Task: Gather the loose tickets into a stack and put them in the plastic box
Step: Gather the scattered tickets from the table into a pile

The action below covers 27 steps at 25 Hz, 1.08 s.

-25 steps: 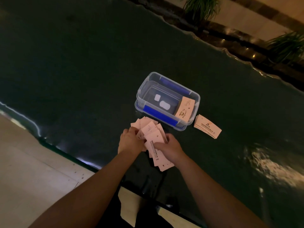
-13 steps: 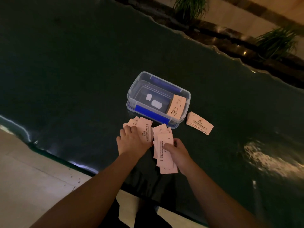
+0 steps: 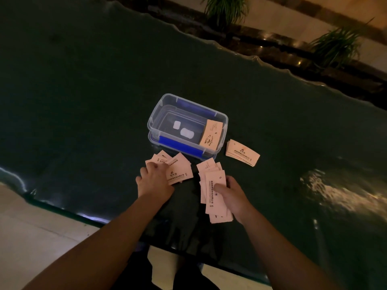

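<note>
Head view: two clumps of loose tickets lie on the dark green table [image 3: 83, 101], just in front of the clear plastic box [image 3: 159, 114]. Left hand [image 3: 154, 180] rests flat, fingers spread, on the fanned left ticket clump [image 3: 178, 170]. Right hand [image 3: 232, 195] pinches the right ticket clump [image 3: 213, 189], thumb on top, long axis running toward the box. Clumps sit apart, a gap between. Box is ahead, nearer the right hand. A squared ticket stack [image 3: 243, 152] lies just right of the box; one ticket bundle [image 3: 210, 133] leans inside.
</note>
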### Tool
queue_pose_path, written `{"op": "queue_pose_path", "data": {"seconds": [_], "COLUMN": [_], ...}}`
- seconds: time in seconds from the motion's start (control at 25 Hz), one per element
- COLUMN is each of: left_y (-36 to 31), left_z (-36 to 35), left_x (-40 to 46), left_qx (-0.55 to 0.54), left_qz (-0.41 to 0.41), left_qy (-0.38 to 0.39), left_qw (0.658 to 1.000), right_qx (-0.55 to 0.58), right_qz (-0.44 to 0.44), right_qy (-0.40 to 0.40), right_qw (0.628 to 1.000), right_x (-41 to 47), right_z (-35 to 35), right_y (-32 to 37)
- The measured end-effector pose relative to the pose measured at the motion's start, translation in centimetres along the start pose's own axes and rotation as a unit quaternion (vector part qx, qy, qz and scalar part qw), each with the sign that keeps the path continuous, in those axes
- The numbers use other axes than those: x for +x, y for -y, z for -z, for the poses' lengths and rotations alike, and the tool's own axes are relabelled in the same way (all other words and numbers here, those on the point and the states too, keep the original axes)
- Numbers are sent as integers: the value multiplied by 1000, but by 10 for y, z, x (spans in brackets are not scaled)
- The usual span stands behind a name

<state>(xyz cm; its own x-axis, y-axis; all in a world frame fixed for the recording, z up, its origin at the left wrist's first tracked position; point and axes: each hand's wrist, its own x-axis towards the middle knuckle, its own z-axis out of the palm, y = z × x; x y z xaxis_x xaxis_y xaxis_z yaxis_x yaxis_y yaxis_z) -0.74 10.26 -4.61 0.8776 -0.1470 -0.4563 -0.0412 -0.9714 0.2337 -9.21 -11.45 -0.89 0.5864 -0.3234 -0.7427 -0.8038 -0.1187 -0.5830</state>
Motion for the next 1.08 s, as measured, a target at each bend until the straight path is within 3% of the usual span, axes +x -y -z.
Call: {"op": "queue_pose_path", "data": {"seconds": [0.16,0.36,0.44,0.52,0.6,0.68,0.76,0.92,1.08], "left_y": [5,-2,-7,-9,-8,-6,-9,-24,-31], "left_z": [3,3,1,-2,-3,-9,-17,-21,-18], "left_x": [0,-2,-6,-12,-23,-38,-51,-63,-61], "left_qx": [2,-10,-55,-108,-200,-298,-402,-545,-569], "left_qz": [-6,-163,-200,-147,-29,53,111,139,121], "left_qy": [16,84,72,21,-4,28,85,145,151], "left_qw": [1000,983,976,983,979,953,905,814,799], "right_qx": [-12,-74,-111,-132,-144,-155,-167,-210,-220], "right_qz": [0,26,38,45,50,57,62,51,62], "right_qy": [5,28,48,68,77,77,71,62,46], "right_qw": [1000,996,992,988,985,983,981,974,972], "right_x": [-1,-1,1,4,9,11,12,12,8], "right_z": [1,4,2,-4,-10,-17,-24,-41,-52], "right_y": [-1,1,4,7,11,16,19,20,19]}}
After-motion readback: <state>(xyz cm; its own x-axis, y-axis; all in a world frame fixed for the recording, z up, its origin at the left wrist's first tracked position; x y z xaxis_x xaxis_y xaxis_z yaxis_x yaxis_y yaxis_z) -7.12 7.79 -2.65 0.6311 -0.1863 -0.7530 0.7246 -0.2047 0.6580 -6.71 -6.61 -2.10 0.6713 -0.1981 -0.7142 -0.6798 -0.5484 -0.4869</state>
